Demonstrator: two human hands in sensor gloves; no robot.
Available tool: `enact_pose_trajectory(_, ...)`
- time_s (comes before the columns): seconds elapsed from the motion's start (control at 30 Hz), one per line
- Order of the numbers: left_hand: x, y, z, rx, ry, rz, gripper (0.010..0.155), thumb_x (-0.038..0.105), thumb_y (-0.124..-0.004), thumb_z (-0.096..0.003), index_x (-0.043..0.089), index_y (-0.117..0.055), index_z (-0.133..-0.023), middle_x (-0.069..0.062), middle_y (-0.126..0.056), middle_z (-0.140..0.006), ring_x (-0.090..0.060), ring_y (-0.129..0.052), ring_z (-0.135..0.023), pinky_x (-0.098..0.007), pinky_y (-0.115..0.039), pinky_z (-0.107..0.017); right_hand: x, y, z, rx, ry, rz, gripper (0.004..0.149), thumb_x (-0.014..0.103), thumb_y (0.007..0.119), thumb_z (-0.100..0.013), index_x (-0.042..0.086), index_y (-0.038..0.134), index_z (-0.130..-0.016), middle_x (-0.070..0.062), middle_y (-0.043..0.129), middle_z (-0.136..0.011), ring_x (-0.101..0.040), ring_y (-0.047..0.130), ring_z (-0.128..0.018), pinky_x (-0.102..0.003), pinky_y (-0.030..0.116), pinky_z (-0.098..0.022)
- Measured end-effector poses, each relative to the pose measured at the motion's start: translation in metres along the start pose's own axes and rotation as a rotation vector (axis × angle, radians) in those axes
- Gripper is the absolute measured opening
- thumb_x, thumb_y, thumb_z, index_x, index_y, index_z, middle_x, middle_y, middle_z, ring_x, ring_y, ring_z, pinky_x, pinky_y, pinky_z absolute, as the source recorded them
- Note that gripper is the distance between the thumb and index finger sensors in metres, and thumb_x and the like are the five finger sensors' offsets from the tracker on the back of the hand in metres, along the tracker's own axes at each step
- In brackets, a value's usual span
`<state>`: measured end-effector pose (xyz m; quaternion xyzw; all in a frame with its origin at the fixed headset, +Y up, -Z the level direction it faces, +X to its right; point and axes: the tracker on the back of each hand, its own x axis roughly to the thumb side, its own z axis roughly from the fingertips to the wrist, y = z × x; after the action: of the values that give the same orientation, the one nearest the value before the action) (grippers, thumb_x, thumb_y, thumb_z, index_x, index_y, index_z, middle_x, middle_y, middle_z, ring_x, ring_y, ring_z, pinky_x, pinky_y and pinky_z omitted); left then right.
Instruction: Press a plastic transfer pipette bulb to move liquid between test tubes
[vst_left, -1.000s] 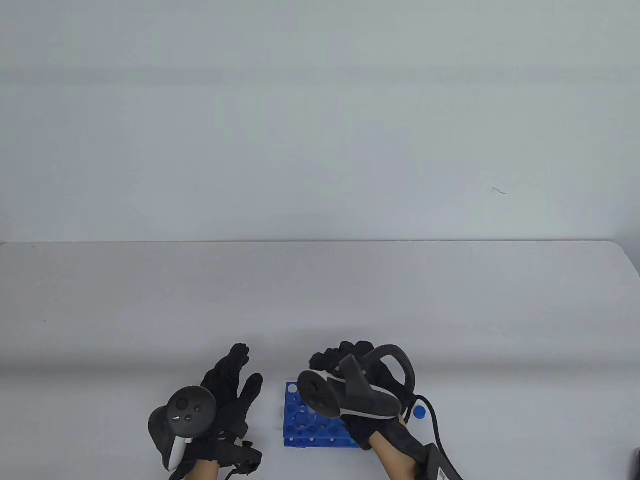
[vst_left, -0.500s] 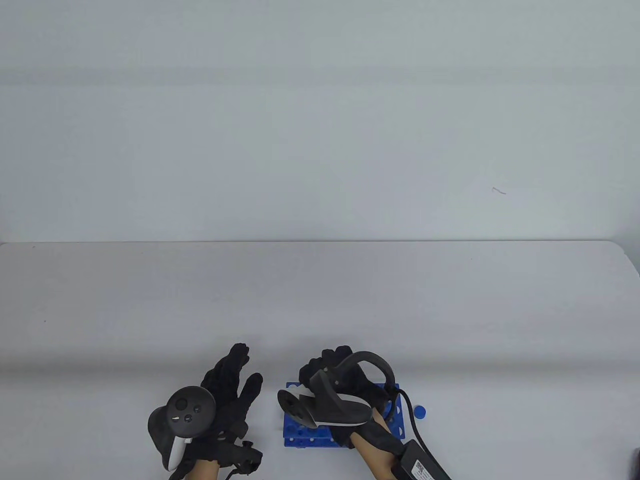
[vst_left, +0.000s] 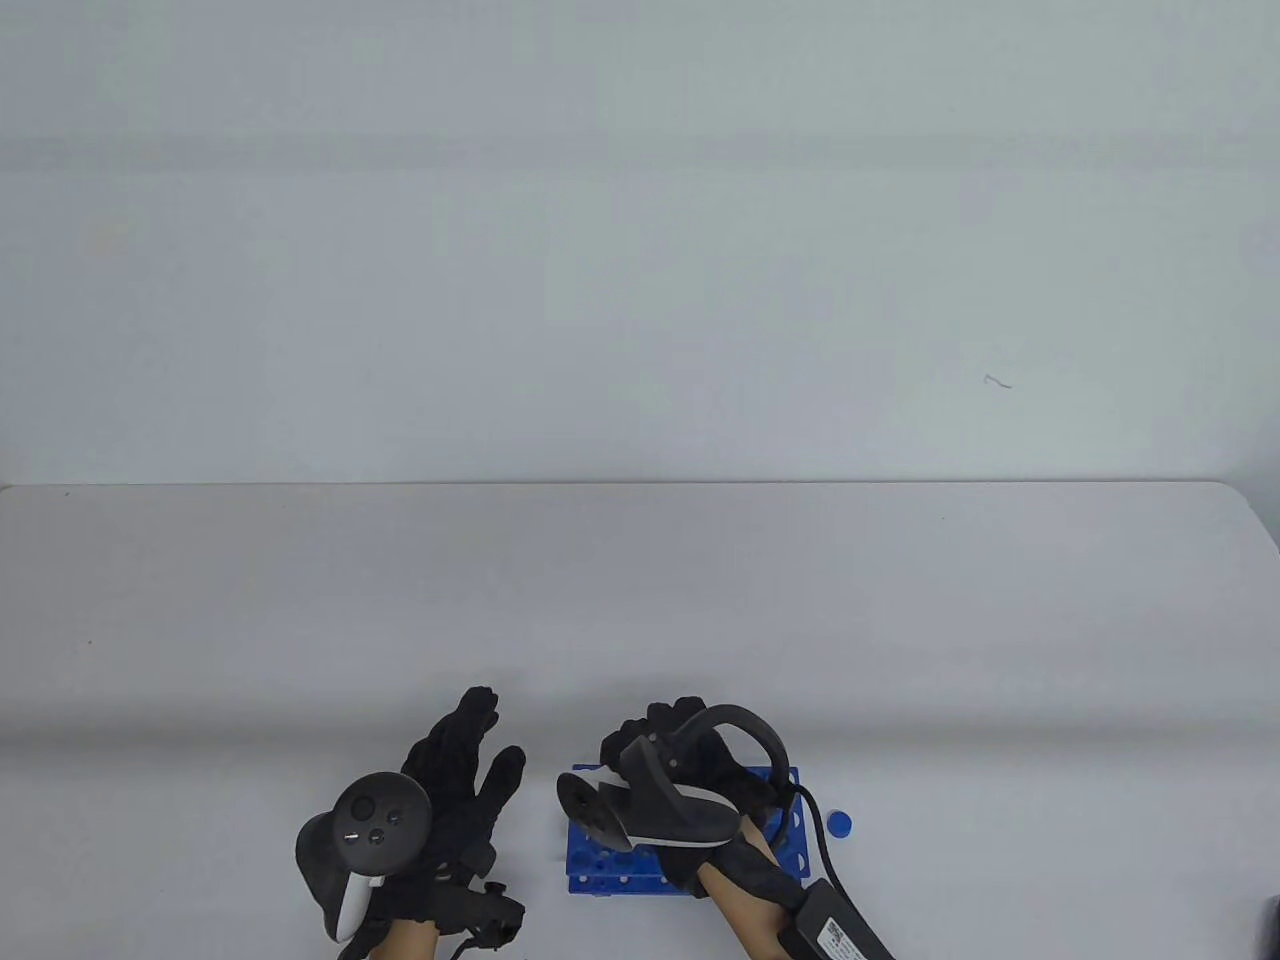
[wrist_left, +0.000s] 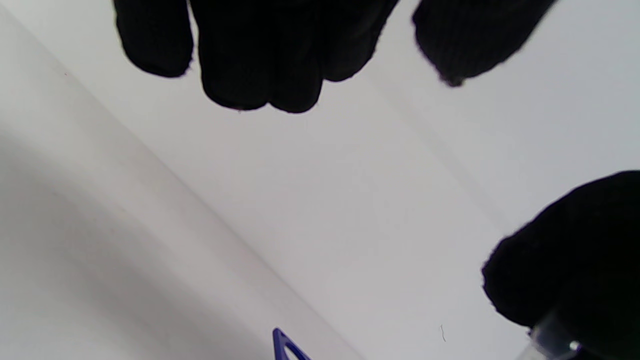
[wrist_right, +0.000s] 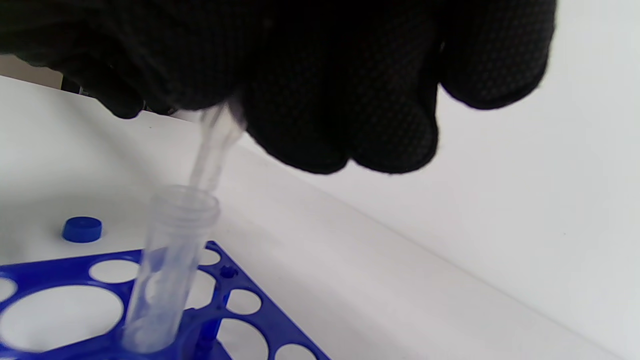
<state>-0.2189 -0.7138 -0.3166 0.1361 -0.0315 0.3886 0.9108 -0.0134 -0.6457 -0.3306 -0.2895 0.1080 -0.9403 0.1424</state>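
Note:
A blue test tube rack (vst_left: 590, 860) lies on the table near the front edge; it also shows in the right wrist view (wrist_right: 60, 280). A clear uncapped test tube (wrist_right: 170, 260) stands in the rack. My right hand (vst_left: 665, 735) hovers over the rack and grips a clear plastic pipette (wrist_right: 212, 145), whose stem goes down into the tube's mouth. The bulb is hidden inside the glove. My left hand (vst_left: 470, 745) rests on the table left of the rack, fingers spread, holding nothing; it also shows in the left wrist view (wrist_left: 260, 55).
A loose blue cap (vst_left: 840, 823) lies on the table right of the rack; it also shows in the right wrist view (wrist_right: 81, 229). A black cable (vst_left: 825, 850) trails from my right wrist. The white table (vst_left: 640, 600) stretches far behind the hands.
My right hand moved left over the rack between one second and half a second ago, then held nearly still. The left hand has not moved.

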Motion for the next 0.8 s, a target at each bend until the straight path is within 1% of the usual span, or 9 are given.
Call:
enact_pose_trajectory(0.3,-0.0001,0.0,0.0,0.0,0.0,0.0,0.075,0.062,-0.061,-0.0483,0.029,-0.046,-0.114,-0.002,-0.063,-0.116,-0.028,-0.067,-0.102,-0.055,-0.059,-0.078,-0.0001,-0.0002,0.0003,0.014,0.008,0.004,0.046,0.039,0.085,-0.032,0.022,0.088,-0.075,0.005,0.103,-0.054,-0.017,0.1,-0.047,-0.049,0.078,-0.052)
enact_pose_trajectory(0.8,-0.0002,-0.0002,0.0001,0.0,-0.001,-0.001,0.075,0.062,-0.061,-0.0482,0.029,-0.046,-0.114,-0.002,-0.063,-0.116,-0.028,-0.067,-0.102,-0.055,-0.059,-0.078,-0.0005,-0.0008,0.0004,0.016,0.01,0.002,0.046,0.039,0.085,-0.032,0.022,0.087,-0.075,0.005,0.103,-0.055,-0.017,0.1,-0.048,-0.049,0.078,-0.053)
